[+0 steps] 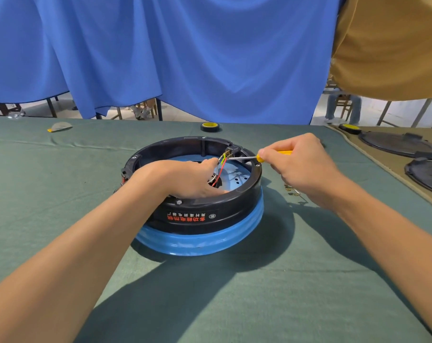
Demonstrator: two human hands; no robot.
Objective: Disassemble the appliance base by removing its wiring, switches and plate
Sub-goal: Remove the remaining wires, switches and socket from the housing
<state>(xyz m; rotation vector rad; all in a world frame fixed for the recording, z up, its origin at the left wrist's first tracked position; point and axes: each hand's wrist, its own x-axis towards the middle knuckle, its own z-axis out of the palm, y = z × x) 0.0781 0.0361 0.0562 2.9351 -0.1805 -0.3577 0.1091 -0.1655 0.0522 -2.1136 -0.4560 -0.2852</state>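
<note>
1. The appliance base (pixel 200 219), a black ring above a blue band, stands open side up on the green cloth (pixel 61 194).
2. The left hand (pixel 182 179) reaches inside the base. Its fingers pinch the wires (pixel 221 167) below the terminal block (pixel 231 151) on the far rim.
3. The right hand (pixel 301 167), just right of the base, is clamped on the yellow screwdriver (pixel 284 152). The shaft tip meets the terminal block.
4. Small metal pieces (pixel 292 190) lie just right of the base.
5. Beyond the base: a tape roll (pixel 210 126), then a hanging blue curtain (pixel 185 58).
6. Well right of the base: a tan mat (pixel 358 154) carrying black round plates (pixel 398 144).
</note>
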